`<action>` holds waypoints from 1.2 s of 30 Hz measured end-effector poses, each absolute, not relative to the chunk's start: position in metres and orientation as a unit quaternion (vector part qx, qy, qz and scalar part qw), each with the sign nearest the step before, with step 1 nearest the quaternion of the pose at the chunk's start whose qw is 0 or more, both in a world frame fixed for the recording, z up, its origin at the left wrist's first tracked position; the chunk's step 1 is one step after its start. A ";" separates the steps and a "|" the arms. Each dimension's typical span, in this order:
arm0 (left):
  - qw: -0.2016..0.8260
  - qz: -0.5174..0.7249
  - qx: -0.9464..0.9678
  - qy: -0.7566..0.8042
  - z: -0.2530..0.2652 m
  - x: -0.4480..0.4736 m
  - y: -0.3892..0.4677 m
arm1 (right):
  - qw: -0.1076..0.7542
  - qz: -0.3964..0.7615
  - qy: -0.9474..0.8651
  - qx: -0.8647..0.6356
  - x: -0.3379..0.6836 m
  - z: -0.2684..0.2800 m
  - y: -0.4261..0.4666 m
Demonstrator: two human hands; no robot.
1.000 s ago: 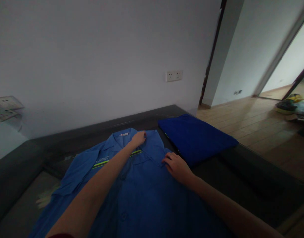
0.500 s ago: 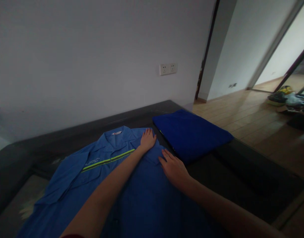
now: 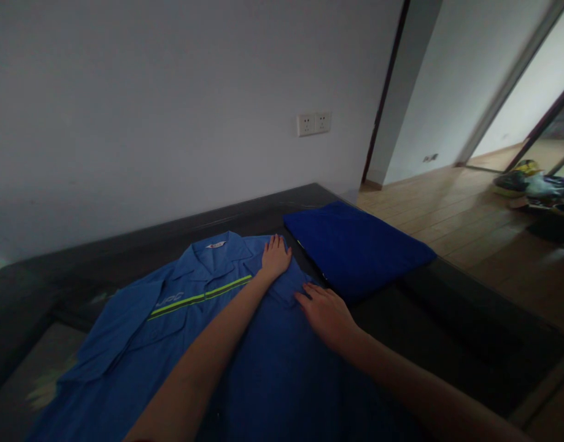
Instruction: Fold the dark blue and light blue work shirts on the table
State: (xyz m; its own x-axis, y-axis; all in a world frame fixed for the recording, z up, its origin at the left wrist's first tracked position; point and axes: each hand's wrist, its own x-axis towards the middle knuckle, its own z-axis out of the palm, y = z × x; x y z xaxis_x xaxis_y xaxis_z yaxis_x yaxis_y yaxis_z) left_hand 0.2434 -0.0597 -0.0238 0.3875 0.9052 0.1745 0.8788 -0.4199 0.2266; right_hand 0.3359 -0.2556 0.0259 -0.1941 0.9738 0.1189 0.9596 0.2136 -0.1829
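A blue work shirt (image 3: 171, 331) with a collar, a yellow-green and dark stripe across the chest and pale lettering lies spread on a dark table (image 3: 429, 325). My left hand (image 3: 276, 256) rests flat on the shirt near the shoulder at the right of the collar, fingers stretched out. Lower and to the right, my right hand (image 3: 328, 313) touches the edge of the folded-over sleeve, with its fingers extended and slightly bent. Beside both hands lies a folded, darker blue garment (image 3: 362, 245). My forearms hide part of the shirt's middle.
A pale wall (image 3: 148, 110) with a double power socket (image 3: 314, 124) rises behind the table's far edge. To the right is a wooden floor (image 3: 451, 209), with bags and other items (image 3: 534, 184) heaped farther off. A greyish patterned panel (image 3: 51, 362) shows at the lower left.
My right hand has shifted very slightly right and down along the sleeve edge. The left hand stays on the shoulder. The view has moved a little.
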 end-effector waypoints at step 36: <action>0.103 0.080 0.793 0.595 0.012 0.230 -0.006 | 0.114 0.020 -0.816 -0.566 0.352 0.024 -0.237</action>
State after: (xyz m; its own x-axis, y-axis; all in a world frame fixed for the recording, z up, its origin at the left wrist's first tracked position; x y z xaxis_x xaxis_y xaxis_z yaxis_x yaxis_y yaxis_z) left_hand 0.2301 -0.0062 0.0125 0.2785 0.9604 0.0033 0.9276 -0.2698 0.2585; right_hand 0.3516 -0.2369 0.0243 -0.3334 0.9285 0.1637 0.9195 0.3586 -0.1613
